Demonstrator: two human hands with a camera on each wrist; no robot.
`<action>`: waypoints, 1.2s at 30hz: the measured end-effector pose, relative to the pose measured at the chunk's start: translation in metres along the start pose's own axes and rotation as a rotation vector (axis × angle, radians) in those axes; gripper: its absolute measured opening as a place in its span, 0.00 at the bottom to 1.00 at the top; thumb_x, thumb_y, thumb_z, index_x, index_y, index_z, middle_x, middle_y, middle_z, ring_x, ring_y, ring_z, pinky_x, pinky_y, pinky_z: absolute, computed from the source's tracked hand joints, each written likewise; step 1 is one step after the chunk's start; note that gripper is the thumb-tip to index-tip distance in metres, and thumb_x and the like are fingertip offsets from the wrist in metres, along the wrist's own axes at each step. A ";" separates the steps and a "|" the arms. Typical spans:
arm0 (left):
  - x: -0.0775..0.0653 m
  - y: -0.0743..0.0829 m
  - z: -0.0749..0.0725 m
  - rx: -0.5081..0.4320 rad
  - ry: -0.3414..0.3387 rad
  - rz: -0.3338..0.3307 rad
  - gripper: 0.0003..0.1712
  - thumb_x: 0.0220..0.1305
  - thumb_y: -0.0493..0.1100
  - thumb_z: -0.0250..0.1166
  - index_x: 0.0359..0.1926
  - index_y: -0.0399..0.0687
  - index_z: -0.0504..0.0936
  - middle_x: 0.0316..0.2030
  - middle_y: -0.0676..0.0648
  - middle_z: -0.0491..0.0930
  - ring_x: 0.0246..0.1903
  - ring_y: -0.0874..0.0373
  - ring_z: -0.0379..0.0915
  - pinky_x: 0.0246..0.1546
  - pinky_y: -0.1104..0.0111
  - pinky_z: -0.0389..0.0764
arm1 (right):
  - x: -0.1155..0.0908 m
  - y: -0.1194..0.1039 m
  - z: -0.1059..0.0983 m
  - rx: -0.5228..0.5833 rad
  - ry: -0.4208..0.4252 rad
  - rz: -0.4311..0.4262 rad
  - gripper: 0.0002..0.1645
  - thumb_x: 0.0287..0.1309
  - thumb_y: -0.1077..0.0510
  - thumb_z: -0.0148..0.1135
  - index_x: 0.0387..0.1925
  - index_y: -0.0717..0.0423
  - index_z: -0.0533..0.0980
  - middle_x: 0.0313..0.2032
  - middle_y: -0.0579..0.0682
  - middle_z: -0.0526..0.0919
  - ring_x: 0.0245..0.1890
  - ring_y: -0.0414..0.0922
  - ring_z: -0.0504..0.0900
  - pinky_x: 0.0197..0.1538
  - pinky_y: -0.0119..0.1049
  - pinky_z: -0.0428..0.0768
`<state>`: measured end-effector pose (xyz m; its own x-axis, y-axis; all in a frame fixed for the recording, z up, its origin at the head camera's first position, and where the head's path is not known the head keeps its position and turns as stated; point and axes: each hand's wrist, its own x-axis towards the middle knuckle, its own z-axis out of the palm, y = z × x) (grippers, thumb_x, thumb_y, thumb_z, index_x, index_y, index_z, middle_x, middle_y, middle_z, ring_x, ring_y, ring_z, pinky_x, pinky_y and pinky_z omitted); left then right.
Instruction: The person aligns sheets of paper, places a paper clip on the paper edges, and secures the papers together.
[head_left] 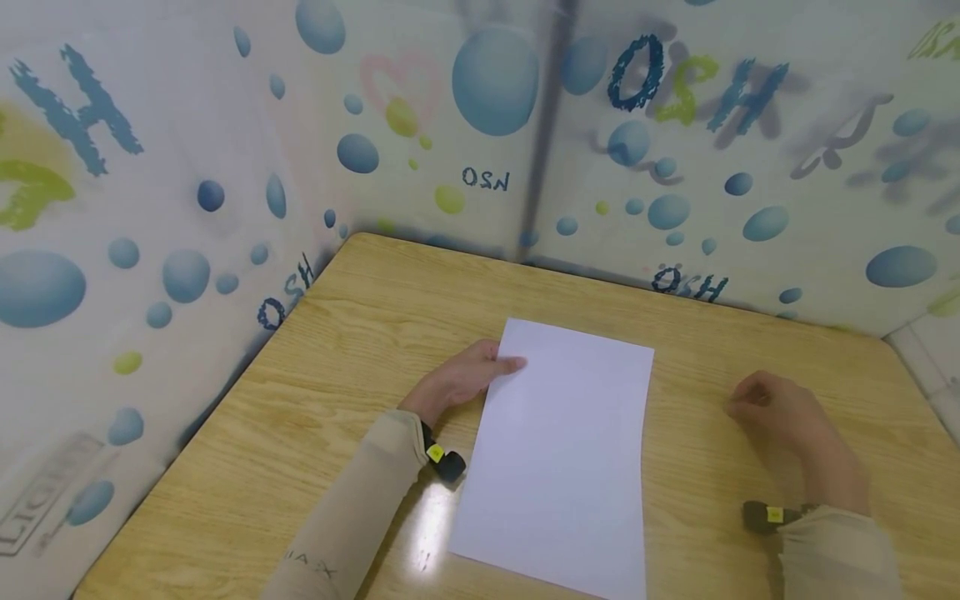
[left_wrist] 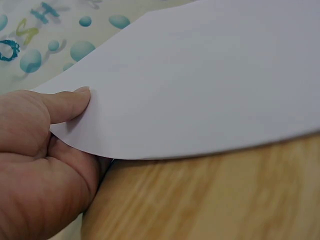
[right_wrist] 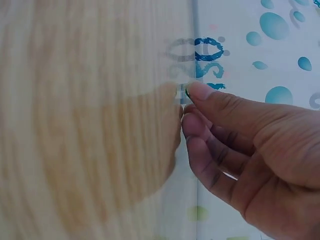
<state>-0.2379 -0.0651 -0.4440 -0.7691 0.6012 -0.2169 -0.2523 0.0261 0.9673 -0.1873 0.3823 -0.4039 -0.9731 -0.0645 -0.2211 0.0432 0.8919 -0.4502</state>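
Fingers of left hand pinching far left edge of paper sheet, lifting it off wooden surface for grip | right hand loosely curled, holding nothing, hovering right of sheet | patterned wall behind.

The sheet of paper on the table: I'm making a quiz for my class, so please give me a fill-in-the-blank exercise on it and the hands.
1. The left hand pinches the far left corner of the white ____.
2. The sheet of paper lies on a ____ table.
3. The right hand holds ____ and is apart from the sheet.
4. In the left wrist view, the pinched corner is ____ off the table.

Missing words: paper; wooden; nothing; lifted
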 end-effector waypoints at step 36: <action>0.001 0.000 0.005 -0.020 -0.008 0.016 0.14 0.74 0.41 0.54 0.52 0.36 0.78 0.43 0.41 0.83 0.39 0.52 0.81 0.41 0.62 0.80 | -0.008 -0.080 -0.010 0.122 0.341 -0.138 0.19 0.69 0.50 0.56 0.54 0.55 0.80 0.42 0.55 0.85 0.33 0.24 0.77 0.34 0.19 0.74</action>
<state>-0.2359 -0.0608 -0.4438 -0.7682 0.6080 -0.2005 -0.2519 0.0008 0.9678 -0.1854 0.3159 -0.3572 -0.9901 -0.0092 0.1402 -0.0869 0.8243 -0.5595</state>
